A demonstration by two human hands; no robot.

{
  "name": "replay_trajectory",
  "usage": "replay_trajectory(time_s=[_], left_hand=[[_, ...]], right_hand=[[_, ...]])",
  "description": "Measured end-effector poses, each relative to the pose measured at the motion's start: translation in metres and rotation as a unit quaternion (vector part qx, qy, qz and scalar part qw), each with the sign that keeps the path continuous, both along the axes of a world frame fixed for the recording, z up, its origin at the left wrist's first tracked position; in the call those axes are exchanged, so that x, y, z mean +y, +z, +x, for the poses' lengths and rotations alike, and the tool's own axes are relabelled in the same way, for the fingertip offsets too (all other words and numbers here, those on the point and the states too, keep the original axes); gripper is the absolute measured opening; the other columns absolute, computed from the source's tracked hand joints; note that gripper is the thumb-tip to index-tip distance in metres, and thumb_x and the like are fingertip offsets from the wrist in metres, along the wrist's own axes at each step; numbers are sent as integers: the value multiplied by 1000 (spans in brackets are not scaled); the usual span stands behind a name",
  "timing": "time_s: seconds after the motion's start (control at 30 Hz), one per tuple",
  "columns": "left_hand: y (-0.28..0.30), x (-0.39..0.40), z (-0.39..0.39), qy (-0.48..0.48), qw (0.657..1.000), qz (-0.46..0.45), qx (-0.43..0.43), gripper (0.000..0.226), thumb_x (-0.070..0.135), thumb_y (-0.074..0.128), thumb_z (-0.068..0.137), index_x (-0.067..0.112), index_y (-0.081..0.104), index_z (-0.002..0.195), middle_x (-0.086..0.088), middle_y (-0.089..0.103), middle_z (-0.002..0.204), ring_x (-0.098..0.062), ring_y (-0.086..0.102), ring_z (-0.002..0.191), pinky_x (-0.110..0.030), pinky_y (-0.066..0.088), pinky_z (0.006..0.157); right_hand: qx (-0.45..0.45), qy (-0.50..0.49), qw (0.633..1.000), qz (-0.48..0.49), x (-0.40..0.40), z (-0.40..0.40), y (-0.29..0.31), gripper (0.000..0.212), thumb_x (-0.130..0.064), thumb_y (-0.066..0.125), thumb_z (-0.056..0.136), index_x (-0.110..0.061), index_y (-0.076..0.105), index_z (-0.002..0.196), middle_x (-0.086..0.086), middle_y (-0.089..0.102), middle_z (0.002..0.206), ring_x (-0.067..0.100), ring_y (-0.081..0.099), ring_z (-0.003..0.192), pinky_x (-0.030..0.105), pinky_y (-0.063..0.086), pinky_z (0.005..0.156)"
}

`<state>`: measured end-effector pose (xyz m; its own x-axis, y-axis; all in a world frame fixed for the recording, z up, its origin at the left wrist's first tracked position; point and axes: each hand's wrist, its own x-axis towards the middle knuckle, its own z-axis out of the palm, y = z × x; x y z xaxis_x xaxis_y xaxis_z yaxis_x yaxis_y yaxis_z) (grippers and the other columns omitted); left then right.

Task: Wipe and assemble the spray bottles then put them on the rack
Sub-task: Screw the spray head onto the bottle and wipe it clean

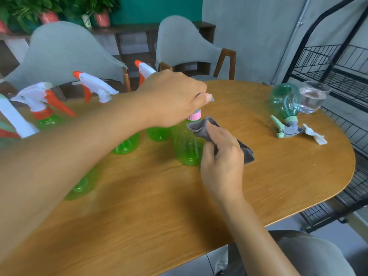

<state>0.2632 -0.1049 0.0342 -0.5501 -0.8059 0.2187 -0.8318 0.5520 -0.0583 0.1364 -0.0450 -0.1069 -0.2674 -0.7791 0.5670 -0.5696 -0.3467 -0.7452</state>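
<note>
Left hand (173,98) clenched over spray head of green bottle (187,146), upright mid-table (159,206). Right hand (221,156) grips grey cloth (201,126) against bottle neck, 3 o'clock side. Teal bottle (284,100) on its side at 2 o'clock, touching glass (313,96). Rack (338,62) at 3 o'clock.

Two bare forearms without sleeves, no rings or watch, grey trousers (310,255) at the knee

A dining room: wooden table (159,196), upholstered chairs (65,48), potted plants (101,12).
</note>
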Motion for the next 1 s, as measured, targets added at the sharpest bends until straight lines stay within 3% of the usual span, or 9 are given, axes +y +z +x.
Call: replay_trajectory(time_s=[0.13,0.3,0.37,0.53,0.73,1.0], left_hand=[[-1,1,-2,4,1000,-9,5,46,46,31,108,23,50,74,5,58,75,-26,54,76,-40,33,66],[-4,-1,-2,0,999,-33,15,44,45,32,107,22,48,73,4,54,72,-25,52,74,-38,28,60],[-5,-2,-2,1,999,-43,22,44,44,33,107,22,45,70,4,52,71,-26,49,72,-37,28,62],[-10,-5,-1,1,997,-69,29,43,43,34,105,22,42,69,2,52,70,-25,47,69,-36,23,58],[-10,-4,-2,-4,996,-79,39,43,42,35,106,23,40,67,4,49,67,-13,40,59,-33,19,52],[-13,-4,-5,20,994,-83,64,49,46,34,106,20,45,67,4,48,64,-10,36,59,-31,19,52]], right_hand=[[12,-9,1000,-9,14,2,-1,44,-23,46,94,-11,72,128,2,67,130,15,58,123,27,46,106],[3,-13,997,-77,15,4,-1,32,-36,60,101,-13,79,112,1,71,119,15,65,108,31,51,94],[-25,-25,996,-87,8,2,0,25,-29,64,100,-11,80,108,-1,74,110,15,68,102,36,55,88],[-52,-51,994,-83,-5,2,7,7,-8,70,94,-9,77,95,-3,71,90,5,65,81,8,45,76],[-4,-36,997,-67,-4,-3,2,5,-3,68,93,-8,68,91,0,65,88,7,61,80,14,47,74],[-3,3,999,37,7,-19,-10,19,-2,70,91,-19,63,93,-7,67,90,3,65,86,6,45,76]])
